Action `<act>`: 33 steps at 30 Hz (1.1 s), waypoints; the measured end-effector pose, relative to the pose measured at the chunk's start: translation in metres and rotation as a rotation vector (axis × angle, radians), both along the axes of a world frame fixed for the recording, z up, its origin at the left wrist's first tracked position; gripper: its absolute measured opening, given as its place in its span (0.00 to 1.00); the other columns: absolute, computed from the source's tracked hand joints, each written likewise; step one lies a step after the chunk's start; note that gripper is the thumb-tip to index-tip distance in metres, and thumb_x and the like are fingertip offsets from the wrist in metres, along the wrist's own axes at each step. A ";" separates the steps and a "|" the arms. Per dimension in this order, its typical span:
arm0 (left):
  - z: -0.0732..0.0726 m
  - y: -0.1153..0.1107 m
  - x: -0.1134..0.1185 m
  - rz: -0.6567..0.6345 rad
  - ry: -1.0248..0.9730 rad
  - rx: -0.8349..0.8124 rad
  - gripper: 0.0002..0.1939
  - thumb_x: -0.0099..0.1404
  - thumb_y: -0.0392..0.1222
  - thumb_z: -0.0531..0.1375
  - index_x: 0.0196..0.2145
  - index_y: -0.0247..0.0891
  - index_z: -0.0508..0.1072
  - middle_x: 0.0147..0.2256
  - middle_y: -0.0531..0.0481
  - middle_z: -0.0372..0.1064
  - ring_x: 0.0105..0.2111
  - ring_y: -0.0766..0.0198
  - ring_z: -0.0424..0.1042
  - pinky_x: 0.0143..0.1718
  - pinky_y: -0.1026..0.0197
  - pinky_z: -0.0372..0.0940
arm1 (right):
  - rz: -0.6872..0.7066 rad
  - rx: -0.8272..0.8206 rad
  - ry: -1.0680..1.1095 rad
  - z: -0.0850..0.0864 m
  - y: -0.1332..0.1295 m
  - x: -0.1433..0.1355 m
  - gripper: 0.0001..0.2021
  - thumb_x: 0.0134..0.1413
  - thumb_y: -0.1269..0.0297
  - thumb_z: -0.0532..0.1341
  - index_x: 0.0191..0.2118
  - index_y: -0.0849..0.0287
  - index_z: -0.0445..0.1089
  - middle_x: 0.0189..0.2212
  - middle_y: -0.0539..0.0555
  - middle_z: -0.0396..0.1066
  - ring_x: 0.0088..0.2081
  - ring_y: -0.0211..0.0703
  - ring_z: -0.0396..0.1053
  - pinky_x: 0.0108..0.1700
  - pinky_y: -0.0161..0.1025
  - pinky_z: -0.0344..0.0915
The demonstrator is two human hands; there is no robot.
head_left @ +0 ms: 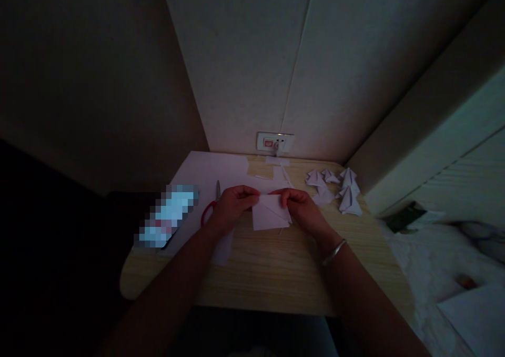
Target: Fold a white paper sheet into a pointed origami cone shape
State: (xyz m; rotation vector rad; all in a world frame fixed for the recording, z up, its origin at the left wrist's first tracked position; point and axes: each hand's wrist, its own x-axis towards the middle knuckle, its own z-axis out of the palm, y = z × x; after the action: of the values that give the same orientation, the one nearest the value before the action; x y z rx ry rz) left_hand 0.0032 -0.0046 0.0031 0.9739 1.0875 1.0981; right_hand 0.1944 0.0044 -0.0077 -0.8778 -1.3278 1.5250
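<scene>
A small white paper square (269, 214) with a slanting crease or edge is held up over the wooden table (276, 280). My left hand (235, 204) pinches its upper left corner between thumb and fingers. At the upper right, my right hand (298, 205) grips the same paper, with fingertips on its face. Red-handled scissors (218, 190) lie beside my left hand on a large white sheet (215, 166), their handle partly hidden by that hand. Several folded white paper pieces (349, 201) stand at the table's right rear.
A lit phone (169, 217), blurred, rests at the table's left. Paper strips (285, 176) lie near the back edge, below a wall socket (275, 142) with a plug and cable. To the right is a bed (426, 273) with a dark green packet (406, 217).
</scene>
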 end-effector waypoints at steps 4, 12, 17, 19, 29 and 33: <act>-0.004 0.000 0.000 -0.013 0.030 0.014 0.10 0.48 0.42 0.66 0.29 0.35 0.74 0.28 0.53 0.71 0.26 0.69 0.68 0.30 0.65 0.62 | -0.035 0.089 -0.096 0.008 -0.001 0.001 0.08 0.40 0.73 0.58 0.17 0.58 0.66 0.36 0.51 0.74 0.39 0.41 0.68 0.44 0.38 0.60; -0.001 0.000 0.003 0.145 0.156 0.127 0.10 0.48 0.42 0.66 0.28 0.35 0.74 0.25 0.53 0.71 0.26 0.69 0.67 0.30 0.66 0.60 | -0.123 -0.102 -0.038 0.010 -0.004 -0.006 0.12 0.50 0.58 0.60 0.40 0.54 0.70 0.30 0.48 0.71 0.29 0.37 0.66 0.31 0.35 0.61; 0.000 -0.002 0.005 0.172 0.169 0.166 0.13 0.51 0.43 0.65 0.35 0.35 0.75 0.29 0.51 0.73 0.28 0.68 0.69 0.31 0.65 0.62 | -0.108 -0.127 -0.078 0.005 -0.004 -0.013 0.15 0.46 0.53 0.64 0.36 0.57 0.68 0.24 0.47 0.69 0.24 0.35 0.64 0.26 0.33 0.58; -0.002 -0.002 0.007 0.136 0.186 0.177 0.13 0.51 0.44 0.64 0.35 0.36 0.75 0.30 0.51 0.73 0.29 0.67 0.69 0.31 0.64 0.62 | -0.117 -0.106 -0.077 0.004 -0.004 -0.014 0.14 0.45 0.53 0.65 0.34 0.58 0.69 0.24 0.47 0.69 0.23 0.35 0.64 0.26 0.33 0.58; -0.003 -0.004 0.013 0.224 0.254 0.242 0.08 0.54 0.43 0.62 0.30 0.37 0.70 0.28 0.53 0.71 0.29 0.67 0.69 0.31 0.65 0.62 | -0.134 -0.044 -0.162 0.004 -0.007 -0.017 0.15 0.50 0.48 0.60 0.33 0.56 0.67 0.20 0.47 0.66 0.19 0.36 0.61 0.21 0.34 0.57; -0.004 -0.007 0.014 0.178 0.271 0.257 0.14 0.58 0.46 0.59 0.40 0.37 0.71 0.30 0.52 0.71 0.28 0.67 0.68 0.29 0.66 0.61 | -0.206 0.042 -0.253 0.004 -0.009 -0.018 0.15 0.54 0.48 0.58 0.31 0.55 0.66 0.16 0.46 0.61 0.17 0.36 0.58 0.19 0.34 0.54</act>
State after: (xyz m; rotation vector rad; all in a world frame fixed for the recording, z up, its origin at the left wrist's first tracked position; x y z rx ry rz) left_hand 0.0173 -0.0114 -0.0006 1.2752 1.2922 1.2996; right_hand 0.1766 -0.0047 -0.0041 -1.1725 -1.3933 1.2535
